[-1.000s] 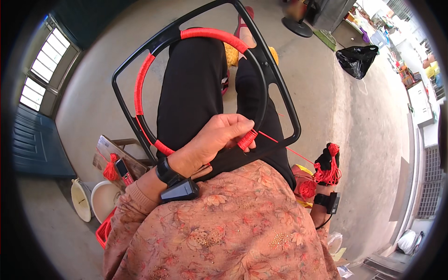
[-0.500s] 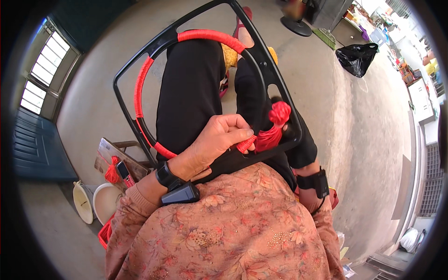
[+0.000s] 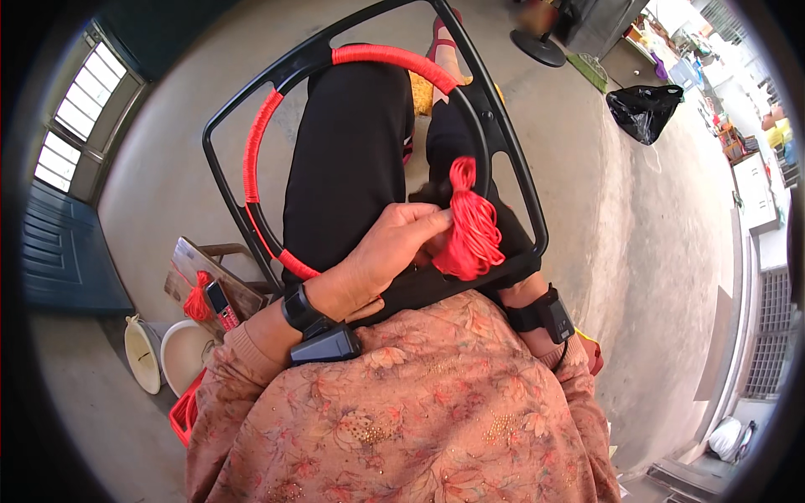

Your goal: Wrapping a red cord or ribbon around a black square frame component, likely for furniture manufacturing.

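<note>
The left hand [image 3: 381, 260] lay across the lap with its fingers [image 3: 423, 220] curled in against the near bar of a black frame [image 3: 511, 168], the fingertips closed on the upper end of a red cord bundle [image 3: 470, 226]. The bundle — a thick hank of looped red cord — stood just beside those fingertips, its top rising in front of the frame's inner ring and its fat lower end hanging over the frame's bottom bar.

The right hand was hidden beneath the frame and the bundle; only the wrist showed, with a black wrist device [image 3: 545, 314] strapped on it, so I could not tell how far its fingers were open or what they held. A similar black device [image 3: 323, 331] sat on the left wrist.

The frame rested tilted on the person's black-trousered legs [image 3: 348, 159]. Its ring was wrapped in red cord winding [image 3: 251, 151] along the left side and the top, while the right side stayed bare black.

To the left, on a small wooden stool [image 3: 189, 264], lay a mobile phone [image 3: 222, 306] and a smaller red cord hank [image 3: 199, 302] — well apart from the hands. A black plastic bag [image 3: 641, 109] sat on the concrete floor [image 3: 637, 251] far off.
</note>
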Tool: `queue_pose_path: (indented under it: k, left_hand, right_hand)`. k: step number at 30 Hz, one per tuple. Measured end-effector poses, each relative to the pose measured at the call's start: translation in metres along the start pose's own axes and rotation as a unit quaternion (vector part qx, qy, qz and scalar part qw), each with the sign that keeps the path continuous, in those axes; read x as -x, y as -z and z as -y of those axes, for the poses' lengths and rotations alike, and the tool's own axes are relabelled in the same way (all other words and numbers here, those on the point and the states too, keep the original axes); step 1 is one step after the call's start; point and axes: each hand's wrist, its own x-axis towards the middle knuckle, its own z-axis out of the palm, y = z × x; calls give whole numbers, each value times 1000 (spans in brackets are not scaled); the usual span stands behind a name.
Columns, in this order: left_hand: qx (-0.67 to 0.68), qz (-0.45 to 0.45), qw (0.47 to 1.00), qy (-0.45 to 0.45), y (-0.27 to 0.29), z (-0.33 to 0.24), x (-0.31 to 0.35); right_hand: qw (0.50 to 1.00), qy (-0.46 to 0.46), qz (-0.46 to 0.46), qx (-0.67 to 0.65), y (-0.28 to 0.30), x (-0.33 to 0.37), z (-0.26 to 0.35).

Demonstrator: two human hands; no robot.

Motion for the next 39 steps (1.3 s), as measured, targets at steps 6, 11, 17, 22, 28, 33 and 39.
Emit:
queue_pose_path:
  k: [6,11,17,22,28,33,39]
  left_hand:
    - [78,64,994,48,0,-4,0]
    - [81,85,992,48,1,-9,0]
    - [49,58,996,37,-2,-13,3]
    - [52,61,997,11,-6,-11,1]
    - [43,52,998,-4,-8,-10,1]
    - [69,36,996,-36,-6,-6,-1]
    - [50,27,997,-44,-5,-4,1]
  right_hand:
    - [983,148,-105,-25,-1,4,34]
    - [971,25,-35,-235,66,34,64]
    - [948,123,-207,210,112,117,61]
    - [941,118,-260,184,133,136,54]
    - [954,73,-276,92,136,118,50]
    - [970,-12,-242,-1,102,74,61]
    - [971,-99,-61,210,26,43,68]
